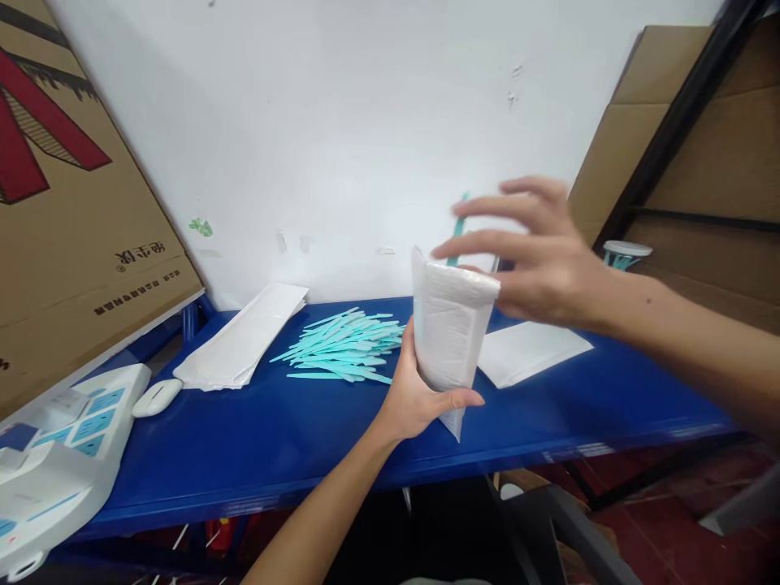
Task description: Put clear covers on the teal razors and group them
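My left hand [420, 398] is wrapped round the lower part of a white plastic packet [454, 325], holding it upright above the table with its mouth facing up. At that mouth is my right hand [542, 252], blurred a little. Its fingertips are on a slim teal stick [459, 227] that stands partly out of the packet, while its lower end is hidden. The right thumb is hidden too. Left of the packet, a loose pile of teal sticks [347, 345] with tapered ends lies on the blue table [292, 439].
Flat white packets [247, 337] lie at the table's left, and another white packet [530, 351] lies at the right. A white power strip [79, 439] and a small white case [157, 398] are at the left edge. Cardboard boxes [91, 203] stand beside the table.
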`<act>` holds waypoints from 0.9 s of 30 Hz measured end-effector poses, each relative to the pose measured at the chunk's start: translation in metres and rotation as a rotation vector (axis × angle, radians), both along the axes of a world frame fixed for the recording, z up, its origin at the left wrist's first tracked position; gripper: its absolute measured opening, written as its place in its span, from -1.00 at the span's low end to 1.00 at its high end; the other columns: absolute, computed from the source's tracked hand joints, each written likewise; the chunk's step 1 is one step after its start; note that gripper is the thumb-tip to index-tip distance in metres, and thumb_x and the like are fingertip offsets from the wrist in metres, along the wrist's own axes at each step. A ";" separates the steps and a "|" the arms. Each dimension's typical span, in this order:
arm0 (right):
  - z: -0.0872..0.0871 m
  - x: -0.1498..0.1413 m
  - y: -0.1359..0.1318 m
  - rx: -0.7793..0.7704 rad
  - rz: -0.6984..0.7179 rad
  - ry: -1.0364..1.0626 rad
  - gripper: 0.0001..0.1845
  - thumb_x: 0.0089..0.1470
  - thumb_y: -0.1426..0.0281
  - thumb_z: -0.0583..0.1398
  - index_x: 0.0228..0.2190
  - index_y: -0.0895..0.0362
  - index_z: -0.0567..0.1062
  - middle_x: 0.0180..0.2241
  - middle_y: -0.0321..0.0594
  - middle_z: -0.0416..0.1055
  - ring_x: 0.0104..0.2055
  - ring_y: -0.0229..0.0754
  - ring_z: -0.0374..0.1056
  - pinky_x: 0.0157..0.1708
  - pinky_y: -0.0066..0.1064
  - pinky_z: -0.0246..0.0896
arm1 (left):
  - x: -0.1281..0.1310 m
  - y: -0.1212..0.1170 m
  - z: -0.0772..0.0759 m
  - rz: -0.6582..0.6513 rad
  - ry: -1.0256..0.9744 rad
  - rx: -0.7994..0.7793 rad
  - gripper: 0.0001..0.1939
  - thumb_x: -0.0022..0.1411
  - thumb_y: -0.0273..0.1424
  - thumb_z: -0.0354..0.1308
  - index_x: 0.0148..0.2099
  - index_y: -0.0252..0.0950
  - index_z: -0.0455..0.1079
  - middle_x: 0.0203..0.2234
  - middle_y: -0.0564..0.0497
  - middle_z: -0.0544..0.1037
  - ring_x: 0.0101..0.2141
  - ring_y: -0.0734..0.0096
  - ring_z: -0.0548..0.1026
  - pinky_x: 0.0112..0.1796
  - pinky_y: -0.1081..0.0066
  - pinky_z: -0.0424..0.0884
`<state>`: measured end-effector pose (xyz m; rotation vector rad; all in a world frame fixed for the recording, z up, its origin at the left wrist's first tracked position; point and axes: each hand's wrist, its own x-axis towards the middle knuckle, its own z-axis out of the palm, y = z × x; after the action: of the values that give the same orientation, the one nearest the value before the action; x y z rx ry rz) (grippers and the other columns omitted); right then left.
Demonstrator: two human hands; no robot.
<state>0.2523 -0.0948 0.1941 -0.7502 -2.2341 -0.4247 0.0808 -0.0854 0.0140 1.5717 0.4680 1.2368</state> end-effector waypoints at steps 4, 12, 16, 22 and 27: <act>-0.010 -0.011 -0.008 -0.281 0.080 0.137 -0.78 0.09 0.11 0.31 -0.47 -0.06 0.55 -0.14 -0.33 0.55 0.25 0.11 0.29 0.09 0.21 0.28 | 0.004 -0.002 -0.006 0.112 0.090 0.004 -0.05 -0.01 -0.06 0.47 0.31 -0.18 0.11 0.11 -0.17 0.41 0.11 -0.06 0.40 0.12 0.05 0.36; -0.065 0.048 0.008 -0.027 0.067 0.445 -0.78 0.09 0.26 0.30 -0.18 -0.07 0.63 -0.16 -0.28 0.59 -0.12 -0.04 0.50 -0.11 -0.11 0.46 | -0.005 0.023 -0.009 0.141 0.112 0.209 -0.34 0.28 0.11 0.06 0.23 -0.23 0.33 -0.01 -0.14 0.54 0.10 -0.04 0.44 0.19 0.00 0.28; -0.117 0.070 0.030 -0.675 0.083 0.342 -0.57 0.22 0.14 0.20 0.08 -0.05 0.51 0.06 -0.15 0.51 0.10 0.05 0.42 0.09 -0.01 0.33 | -0.005 0.044 -0.004 0.078 0.197 0.302 -0.31 0.24 0.19 0.05 0.14 -0.23 0.41 -0.03 -0.15 0.57 0.05 -0.01 0.48 0.14 0.03 0.34; -0.152 0.053 0.051 -1.208 0.424 0.235 -0.14 0.09 0.18 0.34 0.34 -0.02 0.20 0.30 -0.08 0.25 0.30 0.07 0.21 0.31 0.06 0.02 | -0.002 0.059 0.011 -0.051 0.214 0.224 -0.38 0.19 0.14 0.20 0.00 -0.30 0.46 -0.10 -0.16 0.61 -0.09 0.04 0.55 -0.05 0.14 0.47; -0.145 0.047 0.073 -1.414 0.482 0.136 -0.14 -0.04 0.25 0.42 0.26 0.11 0.33 0.13 -0.03 0.44 0.10 0.04 0.40 0.15 -0.04 0.26 | -0.011 0.069 0.039 -0.031 0.150 0.163 -0.46 0.03 -0.13 0.45 -0.05 -0.34 0.42 -0.12 -0.16 0.61 -0.13 0.08 0.56 -0.12 0.22 0.50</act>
<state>0.2989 -0.0213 0.0494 -0.7614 -2.2253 1.5213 0.0694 -0.0166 0.0526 1.8117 0.4454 1.1623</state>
